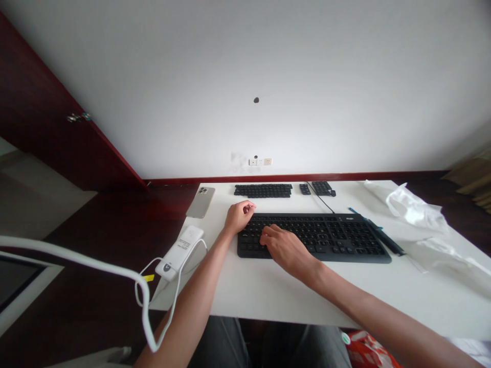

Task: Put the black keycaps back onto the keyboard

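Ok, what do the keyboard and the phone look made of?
The keyboard looks like matte dark plastic, its frame and keys showing no gloss. The phone seems metal-framed with a satin, pale back, possibly glass or metal; the picture cannot settle which.

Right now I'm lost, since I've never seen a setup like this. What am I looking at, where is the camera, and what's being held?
This single picture comes from a camera worn on a person's head, looking forward and down. No machine here: these are bare hands. The right hand has its fingers on a black keyboard; the left hand rests at its upper left corner. Neither holds anything. The white desk also carries a phone, a white corded device, rows of loose black keys and crumpled plastic.
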{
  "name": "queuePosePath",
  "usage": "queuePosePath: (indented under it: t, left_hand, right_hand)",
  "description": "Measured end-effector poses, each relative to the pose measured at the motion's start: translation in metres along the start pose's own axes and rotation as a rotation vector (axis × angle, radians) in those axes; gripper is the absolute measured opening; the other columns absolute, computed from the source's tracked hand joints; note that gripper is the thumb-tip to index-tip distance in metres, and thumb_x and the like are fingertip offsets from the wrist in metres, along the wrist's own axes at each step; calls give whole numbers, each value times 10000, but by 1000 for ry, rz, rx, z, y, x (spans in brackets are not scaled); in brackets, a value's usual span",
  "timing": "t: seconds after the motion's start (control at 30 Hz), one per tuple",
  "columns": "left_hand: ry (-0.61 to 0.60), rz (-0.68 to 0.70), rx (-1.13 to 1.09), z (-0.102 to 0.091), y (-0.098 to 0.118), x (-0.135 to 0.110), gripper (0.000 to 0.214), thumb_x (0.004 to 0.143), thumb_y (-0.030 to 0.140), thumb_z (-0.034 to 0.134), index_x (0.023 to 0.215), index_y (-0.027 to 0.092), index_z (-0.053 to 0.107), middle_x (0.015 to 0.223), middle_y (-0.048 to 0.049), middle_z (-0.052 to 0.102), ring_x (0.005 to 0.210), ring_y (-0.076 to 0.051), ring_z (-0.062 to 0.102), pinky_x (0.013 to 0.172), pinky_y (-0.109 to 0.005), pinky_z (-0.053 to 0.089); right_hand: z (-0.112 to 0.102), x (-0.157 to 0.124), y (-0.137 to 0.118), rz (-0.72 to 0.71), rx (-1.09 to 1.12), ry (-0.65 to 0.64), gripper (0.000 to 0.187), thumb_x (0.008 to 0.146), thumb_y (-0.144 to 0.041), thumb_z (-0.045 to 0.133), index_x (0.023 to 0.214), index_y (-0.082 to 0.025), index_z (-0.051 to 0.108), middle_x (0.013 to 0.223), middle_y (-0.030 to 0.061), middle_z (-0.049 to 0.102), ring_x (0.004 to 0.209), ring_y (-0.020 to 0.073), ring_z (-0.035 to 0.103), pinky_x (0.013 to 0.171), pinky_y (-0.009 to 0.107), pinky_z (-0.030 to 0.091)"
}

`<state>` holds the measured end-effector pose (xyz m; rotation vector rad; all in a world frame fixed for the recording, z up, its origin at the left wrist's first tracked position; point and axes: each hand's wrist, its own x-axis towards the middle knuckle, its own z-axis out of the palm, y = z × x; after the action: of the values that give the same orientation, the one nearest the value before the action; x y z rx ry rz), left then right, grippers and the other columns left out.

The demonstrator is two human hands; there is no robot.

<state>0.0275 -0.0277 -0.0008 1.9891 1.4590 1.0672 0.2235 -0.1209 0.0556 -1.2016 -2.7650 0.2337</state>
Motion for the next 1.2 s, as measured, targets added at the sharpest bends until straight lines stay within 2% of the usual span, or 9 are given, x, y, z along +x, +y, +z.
queuePosePath:
  t: [0.2, 0.33, 0.5, 0.63, 0.8, 1.0, 1.2]
  left_hand:
    - [2, -12, 3, 0, 1, 0, 173, 927, 283, 600, 911, 217, 760, 895, -8, 781, 744, -135, 663, 721, -235, 484]
    - [-7, -40, 17, -1, 3, 0, 170, 916, 290, 609, 910, 221, 764, 870, -5, 778, 743, -141, 665, 712, -239, 478]
    - [-13, -47, 6, 0, 2, 1, 186, 919, 298, 601, 917, 220, 770, 889, -11, 783, 748, -145, 672, 718, -238, 488]
    - [-13, -38, 7, 1, 1, 0, 201, 930, 315, 591, 920, 225, 772, 918, -18, 787, 767, -150, 679, 745, -241, 505]
    - [12, -27, -1, 2, -1, 1, 201, 934, 298, 583, 912, 215, 765, 916, -27, 784, 773, -153, 685, 764, -249, 525]
    - [142, -66, -25, 3, -10, 5, 159, 869, 208, 615, 959, 201, 746, 875, -33, 750, 750, -141, 663, 771, -257, 529]
    - [161, -141, 68, 2, -13, 15, 287, 856, 286, 658, 1136, 246, 714, 823, 10, 705, 684, -124, 618, 729, -247, 494]
  right_hand:
    - [-4, 4, 16, -6, 181, 19, 357, 851, 26, 515, 957, -196, 774, 1039, 55, 717, 918, 196, 671, 707, 272, 477]
    - [-9, 13, 32, -123, 370, 4, 343, 815, 23, 524, 842, -212, 773, 999, 16, 734, 850, 159, 689, 770, 256, 497]
    - [6, 14, 38, -146, 542, 156, 361, 768, 44, 524, 838, -203, 778, 950, 30, 729, 864, 164, 687, 822, 260, 512]
    - [15, 13, 42, -138, 623, 183, 383, 781, 39, 506, 858, -218, 780, 939, 16, 730, 816, 145, 677, 754, 241, 497]
    - [15, 15, 54, -86, 619, 240, 370, 797, 9, 500, 885, -223, 775, 964, 17, 728, 745, 133, 654, 672, 244, 469]
    - [7, 12, 90, 37, 553, 379, 289, 845, -71, 519, 885, -214, 767, 950, 34, 731, 820, 170, 663, 735, 285, 498]
    - [10, 10, 124, 217, 488, 527, 262, 844, -121, 540, 875, -204, 786, 962, 47, 745, 748, 169, 631, 762, 316, 511]
